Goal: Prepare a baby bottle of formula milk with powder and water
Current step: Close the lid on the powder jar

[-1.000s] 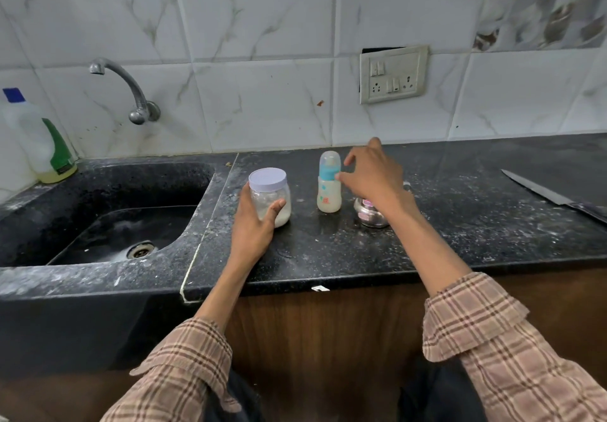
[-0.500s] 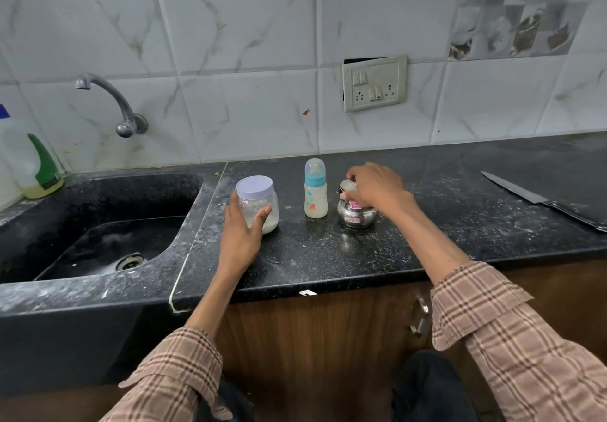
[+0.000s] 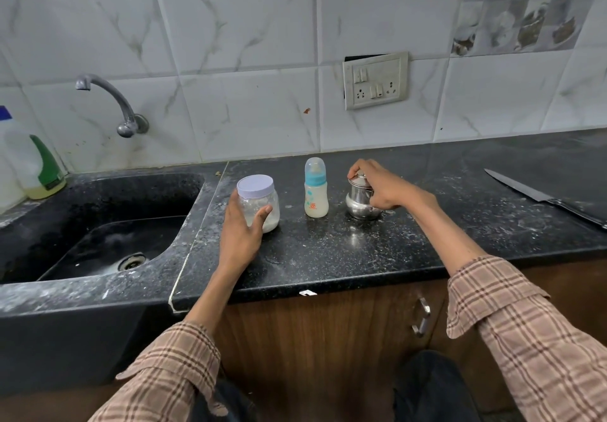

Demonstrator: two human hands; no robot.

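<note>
While our left hand (image 3: 241,232) gripped the lidded powder jar (image 3: 258,202) and our right hand (image 3: 381,188) clasped the steel pot (image 3: 360,203), the capped baby bottle (image 3: 315,189) stood between them on the desk (image 3: 361,251), so nothing looked opened or mixed yet.

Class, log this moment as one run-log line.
left hand: holds jar | right hand: grips steel pot | bottle: capped, upright

Jar (image 3: 258,201): clear plastic, lilac lid on, white powder low inside, upright left of frame centre. Bottle (image 3: 316,188): blue collar, clear cap on, pale body, upright at centre, apart from the jar. Pot (image 3: 360,201): small, steel, lidded, upright just right of the bottle.
</note>
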